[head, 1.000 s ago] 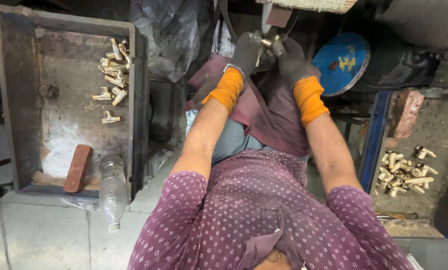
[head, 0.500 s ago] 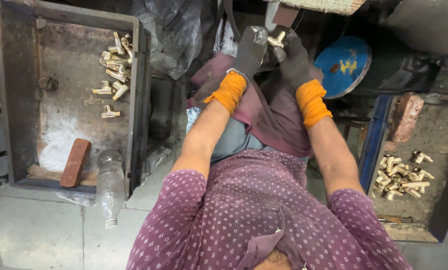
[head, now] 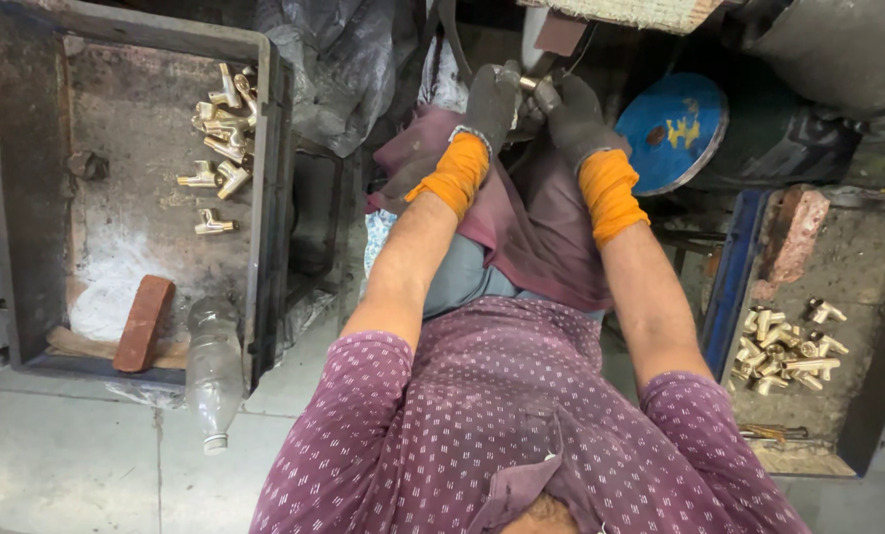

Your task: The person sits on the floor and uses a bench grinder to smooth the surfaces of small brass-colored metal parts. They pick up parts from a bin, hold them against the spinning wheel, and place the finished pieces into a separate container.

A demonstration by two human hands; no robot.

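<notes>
At the far left we see a grey tray (head: pixel 27 198) with a small heap of brass fittings (head: pixel 222 124) in its upper part, and a brick (head: pixel 144 323) near its lower edge. A clear bottle (head: pixel 210 371) lies just beside the tray, on the floor.

In the middle, our left hand (head: pixel 490 99) wears a dark glove with an orange cuff. Its fingers (head: pixel 502 79) are curled and pressed around a small brass piece (head: pixel 529 85), as far as we can tell. Our right hand (head: pixel 573 117), gloved the same, closes on this piece from the other side. The piece sits between both hands, near the top edge of the view, close under some machine part that is mostly hidden.

To the right there is a blue disc (head: pixel 672 132), and lower a second tray (head: pixel 858 297) with more fittings (head: pixel 787 348).

We judge that the piece is small and the gloves are thick, so it may slip out and fall on the lap cloth (head: pixel 531 237). Also, the fingers are very near the machine, and a glove could be caught if the hands come closer.
</notes>
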